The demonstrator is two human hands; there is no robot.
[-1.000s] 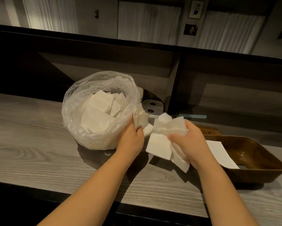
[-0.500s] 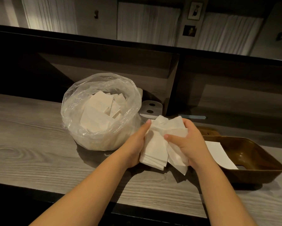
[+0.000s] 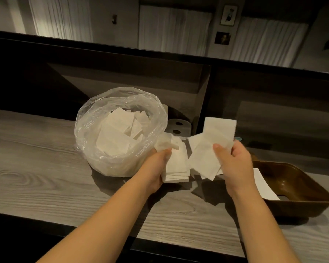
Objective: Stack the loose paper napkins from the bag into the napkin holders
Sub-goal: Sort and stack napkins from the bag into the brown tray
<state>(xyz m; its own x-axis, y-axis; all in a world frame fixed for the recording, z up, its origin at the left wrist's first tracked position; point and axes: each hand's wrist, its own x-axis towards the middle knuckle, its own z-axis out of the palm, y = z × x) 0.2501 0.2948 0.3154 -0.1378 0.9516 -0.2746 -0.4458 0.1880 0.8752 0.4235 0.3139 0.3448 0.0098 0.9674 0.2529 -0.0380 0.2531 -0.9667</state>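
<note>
Gripping a squared stack of white paper napkins [image 3: 176, 166], my left hand [image 3: 156, 168] holds it just above the grey wood-grain desk [image 3: 36, 168]. My right hand [image 3: 234, 164] pinches loose white napkins [image 3: 211, 147]. Between them and the desk's right edge sits a brown plastic napkin holder [image 3: 296, 185]; a clear plastic bag [image 3: 120, 130] of napkins stands left.

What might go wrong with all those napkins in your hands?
The right hand pinches a loose, fanned-out bunch of napkins, so some might slip onto the counter. The left hand holds its neater stack right beside the plastic bag, so it could nudge the bag over.
</note>
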